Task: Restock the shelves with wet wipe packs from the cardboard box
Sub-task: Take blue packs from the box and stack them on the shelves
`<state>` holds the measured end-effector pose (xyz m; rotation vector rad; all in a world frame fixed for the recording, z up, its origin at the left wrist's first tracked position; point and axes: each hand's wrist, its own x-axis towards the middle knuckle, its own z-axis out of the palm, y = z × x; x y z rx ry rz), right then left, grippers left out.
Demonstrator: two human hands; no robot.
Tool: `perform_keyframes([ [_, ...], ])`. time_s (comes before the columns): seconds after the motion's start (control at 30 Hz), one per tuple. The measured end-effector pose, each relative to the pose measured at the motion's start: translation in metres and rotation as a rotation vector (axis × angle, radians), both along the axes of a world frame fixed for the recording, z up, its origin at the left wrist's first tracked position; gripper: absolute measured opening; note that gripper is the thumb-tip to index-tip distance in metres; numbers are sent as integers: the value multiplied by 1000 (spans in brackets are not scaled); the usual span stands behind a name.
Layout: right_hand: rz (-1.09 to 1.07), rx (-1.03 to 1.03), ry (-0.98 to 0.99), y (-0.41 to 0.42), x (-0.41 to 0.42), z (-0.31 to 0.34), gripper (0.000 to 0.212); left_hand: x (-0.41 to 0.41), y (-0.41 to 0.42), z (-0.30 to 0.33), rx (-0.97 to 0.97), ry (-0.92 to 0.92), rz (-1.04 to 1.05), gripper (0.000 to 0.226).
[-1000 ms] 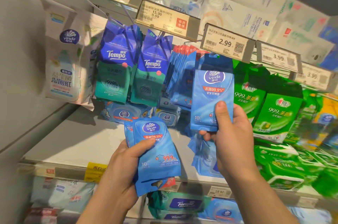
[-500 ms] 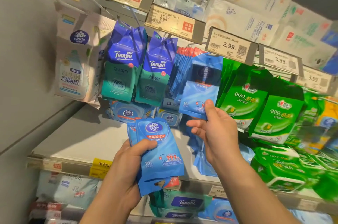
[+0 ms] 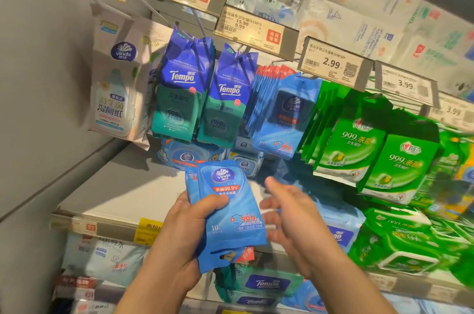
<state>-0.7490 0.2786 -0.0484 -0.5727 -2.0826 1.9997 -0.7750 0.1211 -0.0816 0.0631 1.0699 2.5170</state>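
My left hand [image 3: 184, 234] grips a small stack of blue Vinda wet wipe packs [image 3: 228, 211], thumb across the front pack. My right hand [image 3: 292, 218] hovers just right of that stack with fingers spread and nothing in it. Above it, a row of the same blue packs [image 3: 284, 118] hangs on a peg under the 2.99 price tag [image 3: 333, 65]. The cardboard box is out of view.
Purple-green Tempo packs [image 3: 205, 98] hang left of the blue row, green 999 packs [image 3: 364, 144] to its right. A white Vinda bag [image 3: 118, 88] hangs at the far left. The grey shelf [image 3: 120, 185] below holds tubs at the back. Price strips line the upper shelf edge.
My right hand hung the blue pack on the peg, let it go, and dropped down beside the stack in my left hand. The left hand barely moved.
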Motion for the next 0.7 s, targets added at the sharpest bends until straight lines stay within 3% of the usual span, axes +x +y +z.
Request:
perform_keyframes([
  [0.1, 201, 238, -158, -3, 12, -7, 44, 2, 6, -1, -9, 39, 1, 31],
  [0.23, 79, 539, 13, 15, 8, -1, 19, 6, 11, -3, -19, 71, -60, 36],
  [0.27, 63, 587, 43, 20, 7, 4, 21, 8, 12, -3, -17, 83, -92, 38],
  [0.4, 264, 579, -244, 28, 16, 16, 69, 14, 20, -1, 19, 92, -147, 42],
  [0.47, 373, 530, -313, 27, 24, 10, 78, 16, 23, -1, 14, 95, -111, 40],
  [0.7, 340, 341, -150, 25, 35, -2, 31, 16, 27, -7, -13, 109, 8, 43],
])
